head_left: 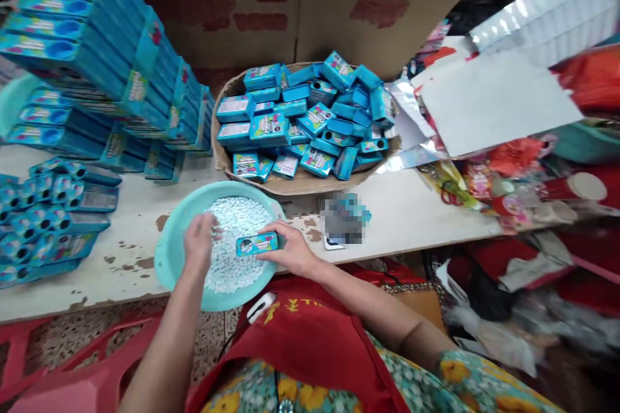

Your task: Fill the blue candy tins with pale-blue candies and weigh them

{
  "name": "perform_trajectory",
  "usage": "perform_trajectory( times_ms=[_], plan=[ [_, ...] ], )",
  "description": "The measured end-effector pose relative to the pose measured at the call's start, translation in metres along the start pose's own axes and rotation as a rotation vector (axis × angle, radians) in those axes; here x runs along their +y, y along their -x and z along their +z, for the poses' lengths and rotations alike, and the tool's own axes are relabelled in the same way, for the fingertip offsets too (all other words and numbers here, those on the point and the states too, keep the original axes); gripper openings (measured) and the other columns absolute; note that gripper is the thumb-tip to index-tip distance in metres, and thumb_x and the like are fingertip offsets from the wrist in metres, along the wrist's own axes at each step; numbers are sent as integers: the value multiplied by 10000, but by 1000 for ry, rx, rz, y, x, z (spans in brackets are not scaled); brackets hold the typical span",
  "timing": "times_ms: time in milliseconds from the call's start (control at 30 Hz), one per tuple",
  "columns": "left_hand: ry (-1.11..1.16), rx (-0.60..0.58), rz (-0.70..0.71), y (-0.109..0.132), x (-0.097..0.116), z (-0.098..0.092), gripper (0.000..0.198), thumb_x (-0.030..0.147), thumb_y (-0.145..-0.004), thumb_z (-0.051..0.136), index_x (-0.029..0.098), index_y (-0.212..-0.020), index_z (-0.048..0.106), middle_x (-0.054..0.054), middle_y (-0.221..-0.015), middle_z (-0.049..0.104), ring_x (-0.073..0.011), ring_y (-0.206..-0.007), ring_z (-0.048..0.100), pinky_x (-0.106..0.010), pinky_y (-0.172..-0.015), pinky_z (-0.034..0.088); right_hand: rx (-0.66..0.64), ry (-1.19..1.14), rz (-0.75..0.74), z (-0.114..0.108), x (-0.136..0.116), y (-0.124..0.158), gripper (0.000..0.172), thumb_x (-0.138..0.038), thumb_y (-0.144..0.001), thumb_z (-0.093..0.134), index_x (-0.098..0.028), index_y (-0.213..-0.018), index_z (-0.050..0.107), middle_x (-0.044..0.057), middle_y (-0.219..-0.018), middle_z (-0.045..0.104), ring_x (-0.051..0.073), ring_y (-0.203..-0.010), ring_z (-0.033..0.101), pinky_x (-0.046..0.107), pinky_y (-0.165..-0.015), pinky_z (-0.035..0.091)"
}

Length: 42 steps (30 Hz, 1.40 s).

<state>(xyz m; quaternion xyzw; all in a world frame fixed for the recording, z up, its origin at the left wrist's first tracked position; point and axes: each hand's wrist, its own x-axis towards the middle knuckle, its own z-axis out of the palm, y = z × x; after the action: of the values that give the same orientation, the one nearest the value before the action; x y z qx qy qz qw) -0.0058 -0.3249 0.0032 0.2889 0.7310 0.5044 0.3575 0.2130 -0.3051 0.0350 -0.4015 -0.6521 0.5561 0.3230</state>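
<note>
A light teal basin (pixel 167 251) at the table's front edge holds a bed of small white candies (pixel 237 219). Over its right side, my right hand (pixel 293 250) grips a small blue candy box (pixel 256 244) between thumb and fingers, its printed narrow side facing up. My left hand (pixel 198 242) is above the left part of the candies, a little apart from the box. Motion smears its fingers, so I cannot make out whether anything is in them.
Behind the basin, a cut-down cardboard tray (pixel 290 186) holds many jumbled blue boxes. Tall stacks of blue boxes (pixel 97 45) and a lower pile (pixel 62 219) stand left. A blurred-out item (pixel 343 219) lies right of the basin. White sheets (pixel 498 97) and wrappers crowd the right.
</note>
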Motion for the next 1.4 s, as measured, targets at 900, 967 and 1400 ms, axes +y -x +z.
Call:
perform_trajectory(
  times_ms=[900, 967, 1400],
  plan=[
    [-583, -400, -213, 39, -33, 26, 307, 402, -611, 687, 185, -819, 627, -12, -712, 608, -181, -677, 577, -251, -587, 435, 866, -60, 366, -231, 66, 150, 522, -357, -550, 837, -190, -1006, 646, 49, -907, 683, 212, -810, 644, 401, -810, 518],
    [-240, -244, -374, 40, -32, 19, 386, 405, -603, 717, 163, -884, 611, -7, -689, 582, -137, -587, 535, -224, -513, 414, 851, -55, 360, -232, 69, 147, 521, -363, -555, 836, -193, -1010, 647, 48, -903, 684, 213, -815, 643, 403, -817, 515],
    [-398, -295, -421, 30, -7, 29, 229, 346, -652, 661, 169, -722, 534, 40, -476, 469, -105, -386, 409, -216, -420, 279, 887, -57, 381, -236, 75, 138, 532, -379, -541, 842, -201, -1004, 652, 37, -905, 675, 206, -822, 630, 401, -833, 497]
  ],
)
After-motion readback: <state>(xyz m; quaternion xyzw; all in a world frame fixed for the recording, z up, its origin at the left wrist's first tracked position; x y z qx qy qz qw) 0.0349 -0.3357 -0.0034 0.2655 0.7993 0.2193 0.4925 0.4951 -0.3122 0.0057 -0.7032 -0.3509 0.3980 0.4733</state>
